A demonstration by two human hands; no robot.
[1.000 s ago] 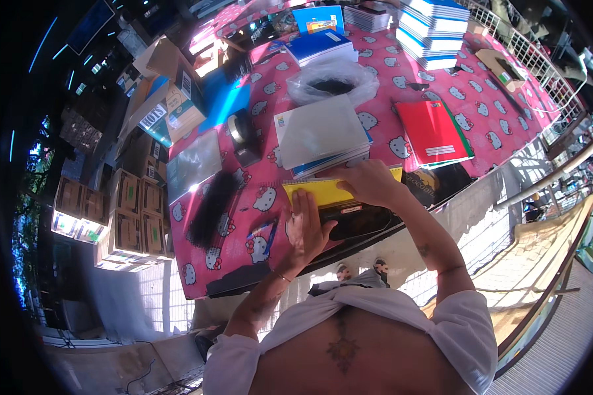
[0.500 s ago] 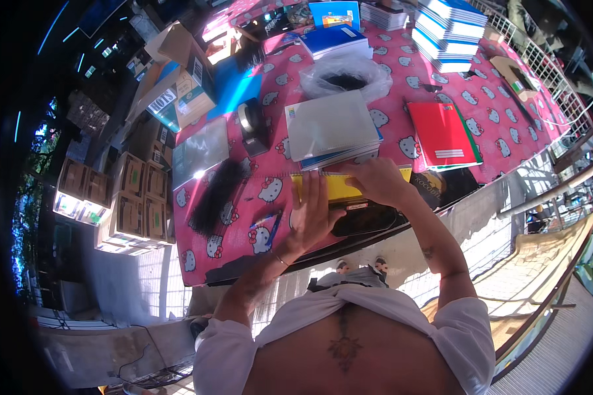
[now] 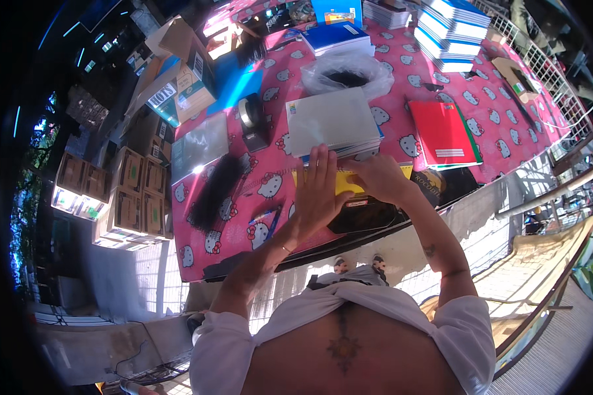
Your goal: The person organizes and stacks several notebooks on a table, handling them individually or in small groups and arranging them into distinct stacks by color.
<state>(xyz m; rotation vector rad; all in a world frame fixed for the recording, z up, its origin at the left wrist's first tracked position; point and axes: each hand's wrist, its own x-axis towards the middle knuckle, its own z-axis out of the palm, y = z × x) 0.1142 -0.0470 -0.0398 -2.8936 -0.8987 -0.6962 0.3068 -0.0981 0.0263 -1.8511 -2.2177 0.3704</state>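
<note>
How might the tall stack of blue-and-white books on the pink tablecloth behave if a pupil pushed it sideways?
The tall stack would probably feel heavy, since many books are piled together. Pushed near the top, it might lean or topple, being tall for its base. Its layers could slide apart, as no strap shows around them.

The pink-covered table (image 3: 503,153) bears gray-topped notebooks (image 3: 333,120). Behind these sits a plastic bag (image 3: 314,79); right of them, red-topped notebooks (image 3: 439,130); in front, apparently, a yellow notebook (image 3: 346,182).

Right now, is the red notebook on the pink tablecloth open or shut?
Shut: the red notebook lies flat with its cover on top, and no inside page faces up.
</note>
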